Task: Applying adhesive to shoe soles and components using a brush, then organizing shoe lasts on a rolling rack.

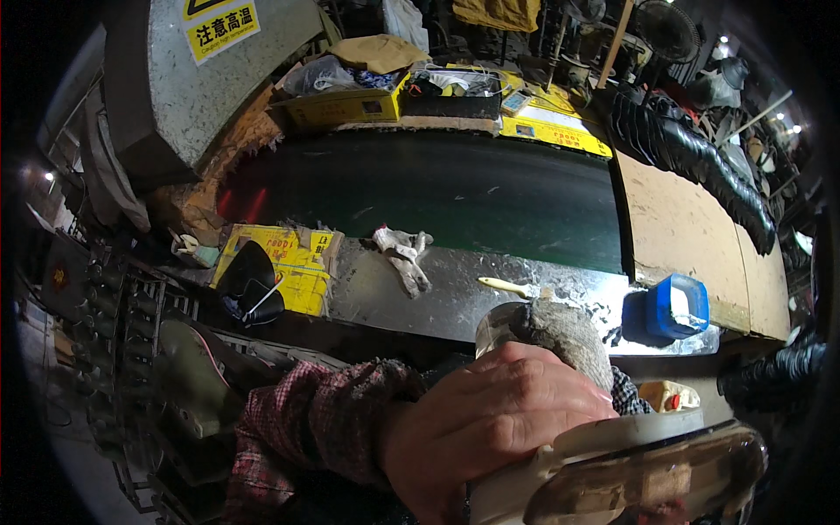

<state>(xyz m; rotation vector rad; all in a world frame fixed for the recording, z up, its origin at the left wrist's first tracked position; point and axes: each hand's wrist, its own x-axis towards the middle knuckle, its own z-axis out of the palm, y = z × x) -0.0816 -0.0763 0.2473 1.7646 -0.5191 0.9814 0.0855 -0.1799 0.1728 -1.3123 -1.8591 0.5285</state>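
My left hand, bare, in a red plaid sleeve, is closed in the lower middle. It grips the off-white rim of a clear, brownish container held very close. Just beyond it is my right hand in a grey knit glove, its fingers mostly hidden. The glove rests against another clear rounded part, which seems to belong to the same container; the join is hidden. Past my hands, a brush with a pale handle lies on the metal ledge. A crumpled white glove lies left of it.
A dark green conveyor belt runs behind the ledge, into a grey machine housing at left. A blue tub stands at right. Yellow cardboard and a black curved piece lie at left; open boxes line the far side.
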